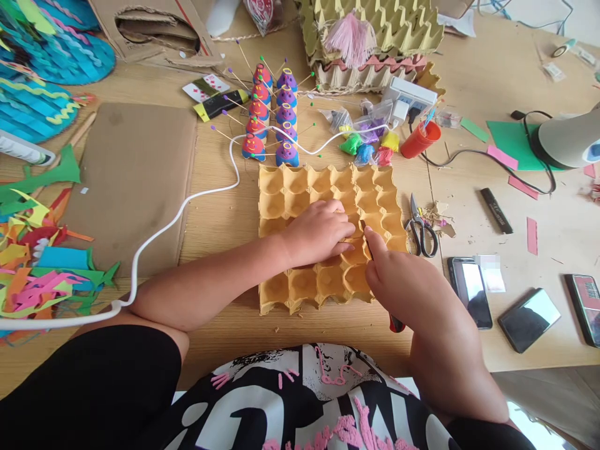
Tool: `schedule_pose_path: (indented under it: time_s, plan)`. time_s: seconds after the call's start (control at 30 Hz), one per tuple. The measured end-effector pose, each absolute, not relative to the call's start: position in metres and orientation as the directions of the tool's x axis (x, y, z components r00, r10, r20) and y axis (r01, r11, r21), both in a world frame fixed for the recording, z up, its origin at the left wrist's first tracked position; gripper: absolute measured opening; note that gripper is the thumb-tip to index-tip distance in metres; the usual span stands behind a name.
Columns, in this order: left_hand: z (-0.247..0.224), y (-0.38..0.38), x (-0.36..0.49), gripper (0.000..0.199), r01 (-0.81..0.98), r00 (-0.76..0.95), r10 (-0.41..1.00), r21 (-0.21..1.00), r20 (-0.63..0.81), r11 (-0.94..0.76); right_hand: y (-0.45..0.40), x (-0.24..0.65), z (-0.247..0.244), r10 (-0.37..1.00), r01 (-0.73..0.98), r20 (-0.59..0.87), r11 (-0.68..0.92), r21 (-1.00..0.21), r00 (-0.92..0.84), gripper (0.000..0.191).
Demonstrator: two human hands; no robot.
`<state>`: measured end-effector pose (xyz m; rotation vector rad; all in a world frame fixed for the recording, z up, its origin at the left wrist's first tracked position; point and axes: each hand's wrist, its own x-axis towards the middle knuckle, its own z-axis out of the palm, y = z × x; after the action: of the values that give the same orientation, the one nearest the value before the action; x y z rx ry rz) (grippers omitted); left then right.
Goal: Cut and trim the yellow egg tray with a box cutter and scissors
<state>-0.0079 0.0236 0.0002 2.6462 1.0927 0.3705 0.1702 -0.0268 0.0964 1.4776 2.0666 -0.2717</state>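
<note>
A yellow egg tray (300, 290) of moulded pulp lies flat on the table in front of me. My left hand (321, 231) rests across its middle, fingers curled down and gripping the ridges between the cups. In my right hand (398, 275) is a utility knife (397, 323); its red and black handle end sticks out below the palm. The narrow dark blade points away from me and meets the tray just right of my left fingers. My fist covers most of the knife's handle.
Scissors (422, 228) lie right of the tray, near phones (471, 290). Behind it stand painted egg-cup figures (287, 115), clay bags (365, 150), a red cup (420, 139) and stacked egg trays (375, 37). A white cable (187, 200) crosses the left side beside cardboard (135, 181).
</note>
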Motion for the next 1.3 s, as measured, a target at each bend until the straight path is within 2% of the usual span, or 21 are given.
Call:
schedule_pose_path:
  time_s: [0.2, 0.73, 0.9, 1.3]
  plan:
    - [-0.003, 0.027, -0.01, 0.024, 0.653, 0.673, 0.723, 0.334, 0.157, -0.68, -0.024, 0.17, 0.093, 0.798, 0.938, -0.571, 0.321, 0.132, -0.193, 0.062]
    - [-0.002, 0.03, -0.013, 0.025, 0.64, 0.694, 0.708, 0.336, 0.133, -0.691, -0.03, 0.174, 0.089, 0.833, 0.938, -0.503, 0.327, 0.111, -0.231, 0.063]
    - [-0.001, 0.03, -0.011, 0.025, 0.655, 0.686, 0.719, 0.337, 0.111, -0.676, -0.033, 0.177, 0.087, 0.795, 0.933, -0.569, 0.338, 0.126, -0.212, 0.065]
    - [-0.002, 0.028, -0.01, 0.025, 0.668, 0.679, 0.728, 0.331, 0.095, -0.667, -0.04, 0.179, 0.082, 0.802, 0.936, -0.559, 0.33, 0.124, -0.209, 0.067]
